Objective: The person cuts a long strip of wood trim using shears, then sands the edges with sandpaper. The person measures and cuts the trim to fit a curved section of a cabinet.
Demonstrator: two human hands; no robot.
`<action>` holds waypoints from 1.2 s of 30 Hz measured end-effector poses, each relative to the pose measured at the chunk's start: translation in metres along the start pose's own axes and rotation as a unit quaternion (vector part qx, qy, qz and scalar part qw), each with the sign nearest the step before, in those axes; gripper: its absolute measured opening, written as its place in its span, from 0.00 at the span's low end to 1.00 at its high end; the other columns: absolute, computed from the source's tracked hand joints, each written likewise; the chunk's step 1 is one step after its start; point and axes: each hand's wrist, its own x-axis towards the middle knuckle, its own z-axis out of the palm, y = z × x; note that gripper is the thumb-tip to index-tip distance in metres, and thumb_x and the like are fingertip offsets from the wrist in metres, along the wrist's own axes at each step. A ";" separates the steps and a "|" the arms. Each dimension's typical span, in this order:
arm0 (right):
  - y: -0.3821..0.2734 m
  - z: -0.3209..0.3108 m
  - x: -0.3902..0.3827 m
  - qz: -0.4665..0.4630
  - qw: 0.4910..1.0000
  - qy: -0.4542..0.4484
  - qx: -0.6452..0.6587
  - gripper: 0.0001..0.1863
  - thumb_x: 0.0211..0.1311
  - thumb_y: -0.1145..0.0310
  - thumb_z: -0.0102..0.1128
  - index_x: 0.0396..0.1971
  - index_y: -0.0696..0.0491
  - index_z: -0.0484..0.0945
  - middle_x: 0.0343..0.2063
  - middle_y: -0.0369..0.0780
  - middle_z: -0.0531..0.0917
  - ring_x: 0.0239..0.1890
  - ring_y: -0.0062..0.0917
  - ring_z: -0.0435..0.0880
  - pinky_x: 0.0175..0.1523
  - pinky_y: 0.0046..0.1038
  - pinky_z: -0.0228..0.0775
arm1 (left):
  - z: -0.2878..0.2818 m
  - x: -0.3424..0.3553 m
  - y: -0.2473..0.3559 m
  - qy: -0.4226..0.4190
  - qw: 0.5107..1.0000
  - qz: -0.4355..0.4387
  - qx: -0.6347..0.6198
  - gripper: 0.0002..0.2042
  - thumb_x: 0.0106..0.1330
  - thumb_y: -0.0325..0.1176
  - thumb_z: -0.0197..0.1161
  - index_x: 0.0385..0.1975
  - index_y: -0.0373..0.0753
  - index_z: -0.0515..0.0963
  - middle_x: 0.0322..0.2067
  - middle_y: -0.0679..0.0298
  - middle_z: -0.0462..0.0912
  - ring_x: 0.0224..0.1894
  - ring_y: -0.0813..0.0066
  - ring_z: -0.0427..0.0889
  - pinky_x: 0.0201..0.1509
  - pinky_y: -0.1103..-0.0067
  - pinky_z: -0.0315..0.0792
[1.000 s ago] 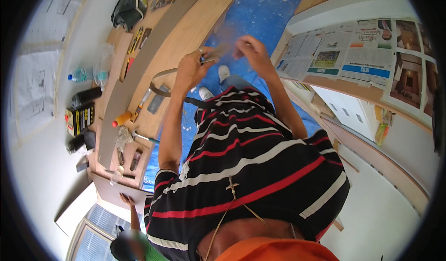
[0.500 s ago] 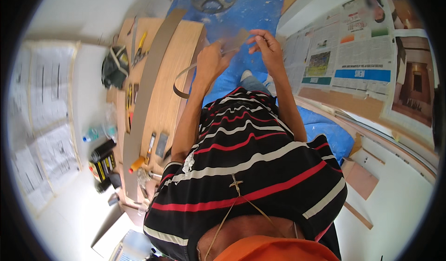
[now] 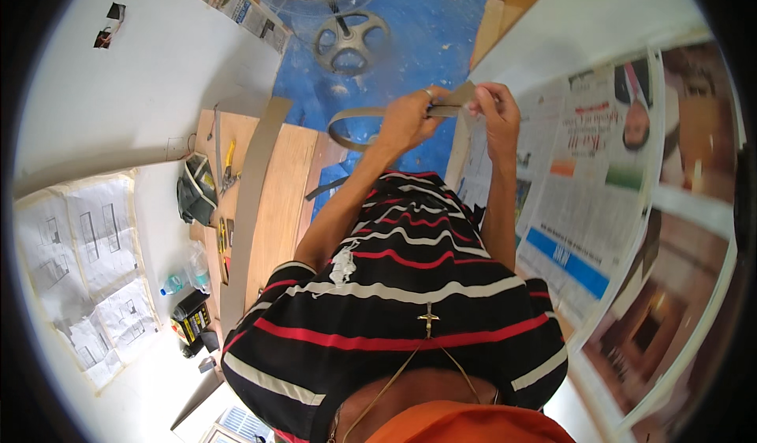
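My left hand (image 3: 408,121) is closed around a thin grey-brown edging strip (image 3: 355,115), which bends back in a loop to the left of my wrist. Beyond the fingers, a short flat end of it sticks out toward my right hand (image 3: 498,112). The right thumb and fingers pinch at that end. Both hands are held up in front of my body, above the blue floor covering. A second, wider strip of similar colour (image 3: 256,159) lies lengthwise along the wooden bench (image 3: 288,167) at my left.
On the bench's far left are yellow-handled pliers (image 3: 229,167) and a dark green pouch (image 3: 196,191). A plastic bottle (image 3: 172,284) stands against the wall. Ahead is a fan with a wheel-shaped base (image 3: 351,42). Newspaper (image 3: 568,230) covers the right-hand surface.
The view has turned, bringing more of the fan and newspaper into sight. Both hands have shifted rightward in the picture, carrying the strip, and its loop now lies farther forward.
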 end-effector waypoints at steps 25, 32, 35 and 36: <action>0.041 0.004 0.582 -0.014 0.996 -0.036 -0.076 0.13 0.71 0.66 0.56 0.48 0.59 0.77 0.40 0.36 0.80 0.42 0.17 0.77 0.49 0.22 0.71 | -0.035 0.610 -0.094 0.158 0.865 -0.056 -0.473 0.07 0.67 0.35 0.65 0.35 0.38 0.80 0.22 0.76 0.73 0.25 0.90 0.68 0.28 0.87 0.62; 0.080 0.052 0.804 0.021 0.951 -0.268 -0.150 0.13 0.68 0.67 0.60 0.46 0.60 0.78 0.35 0.36 0.81 0.38 0.18 0.79 0.44 0.21 0.72 | -0.066 0.764 -0.194 0.341 0.803 -0.155 -0.464 0.12 0.64 0.42 0.68 0.36 0.40 0.80 0.24 0.75 0.75 0.25 0.88 0.69 0.29 0.85 0.63; 0.064 0.087 0.897 -0.057 0.902 -0.335 -0.267 0.14 0.65 0.66 0.63 0.43 0.61 0.78 0.32 0.41 0.84 0.34 0.23 0.82 0.43 0.26 0.73 | -0.095 0.831 -0.204 0.392 0.768 -0.170 -0.476 0.12 0.64 0.42 0.68 0.37 0.41 0.79 0.25 0.75 0.73 0.26 0.86 0.68 0.31 0.84 0.64; 0.056 0.095 0.924 -0.068 0.887 -0.359 -0.282 0.14 0.64 0.66 0.63 0.43 0.61 0.78 0.32 0.43 0.84 0.34 0.25 0.82 0.43 0.26 0.73 | -0.101 0.848 -0.203 0.399 0.772 -0.156 -0.470 0.13 0.64 0.43 0.68 0.37 0.41 0.79 0.24 0.75 0.73 0.26 0.86 0.68 0.31 0.84 0.64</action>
